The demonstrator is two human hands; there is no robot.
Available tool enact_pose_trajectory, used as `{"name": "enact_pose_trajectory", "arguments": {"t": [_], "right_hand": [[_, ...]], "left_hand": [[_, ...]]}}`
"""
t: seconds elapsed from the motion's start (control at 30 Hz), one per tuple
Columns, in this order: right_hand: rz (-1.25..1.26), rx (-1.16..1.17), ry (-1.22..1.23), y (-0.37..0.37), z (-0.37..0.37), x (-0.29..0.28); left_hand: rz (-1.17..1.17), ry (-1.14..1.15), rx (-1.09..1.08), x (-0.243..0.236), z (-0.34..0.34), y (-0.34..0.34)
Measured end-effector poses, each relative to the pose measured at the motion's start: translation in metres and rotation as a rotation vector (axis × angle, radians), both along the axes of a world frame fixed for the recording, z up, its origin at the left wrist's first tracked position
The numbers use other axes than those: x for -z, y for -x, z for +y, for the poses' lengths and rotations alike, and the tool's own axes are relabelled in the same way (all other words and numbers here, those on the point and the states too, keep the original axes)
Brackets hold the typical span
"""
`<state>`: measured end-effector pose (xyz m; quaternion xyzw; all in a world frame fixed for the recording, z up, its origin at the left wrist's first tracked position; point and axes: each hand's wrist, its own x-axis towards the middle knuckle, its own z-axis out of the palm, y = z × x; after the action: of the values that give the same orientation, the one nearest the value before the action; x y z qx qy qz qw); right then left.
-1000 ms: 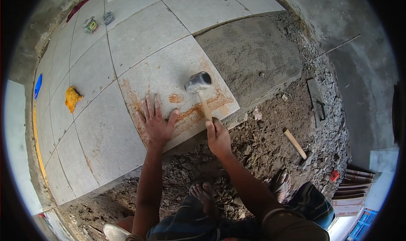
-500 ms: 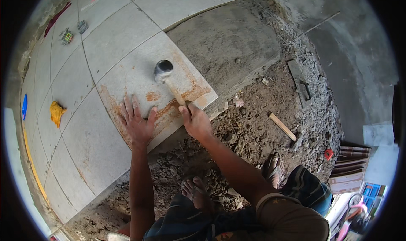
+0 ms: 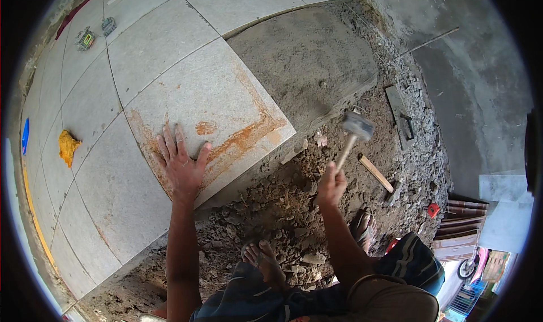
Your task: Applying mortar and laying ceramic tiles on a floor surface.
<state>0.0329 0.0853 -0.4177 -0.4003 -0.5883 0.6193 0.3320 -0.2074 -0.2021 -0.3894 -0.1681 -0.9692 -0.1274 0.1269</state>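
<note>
My left hand (image 3: 184, 166) lies flat with fingers spread on a large light-grey floor tile (image 3: 186, 96). Rusty-brown smears mark that tile along its near and right edges. In my right hand (image 3: 331, 189) is the wooden handle of a rubber mallet (image 3: 358, 125), its dark head raised over the dirt to the right of the tile. Beyond the tile's right edge spreads a bed of grey mortar (image 3: 300, 53).
On the broken ground to the right lie a wooden-handled hammer (image 3: 376, 174), a flat float (image 3: 400, 117) and a red tape measure (image 3: 433, 210). A yellow cloth (image 3: 68, 148) rests on the laid tiles at left. My bare feet (image 3: 263, 257) stand on rubble.
The mallet has moved off the tile, to the right and nearer me, in my right hand. My left hand stays flat on the tile.
</note>
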Motion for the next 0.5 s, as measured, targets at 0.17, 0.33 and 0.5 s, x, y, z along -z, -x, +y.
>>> {"name": "enact_pose_trajectory", "arguments": {"t": [0.17, 0.33, 0.5], "right_hand": [[-0.88, 0.238, -0.354, -0.034, 0.103, 0.0], [-0.752, 0.357, -0.927, 0.055, 0.221, -0.095], [-1.107, -0.033, -1.068, 0.097, 0.416, -0.2]], "left_hand": [[-0.019, -0.062, 0.076, -0.003, -0.007, 0.004], [0.008, -0.038, 0.051, -0.018, -0.041, 0.036], [-0.037, 0.029, 0.034, 0.005, -0.018, 0.057]]}}
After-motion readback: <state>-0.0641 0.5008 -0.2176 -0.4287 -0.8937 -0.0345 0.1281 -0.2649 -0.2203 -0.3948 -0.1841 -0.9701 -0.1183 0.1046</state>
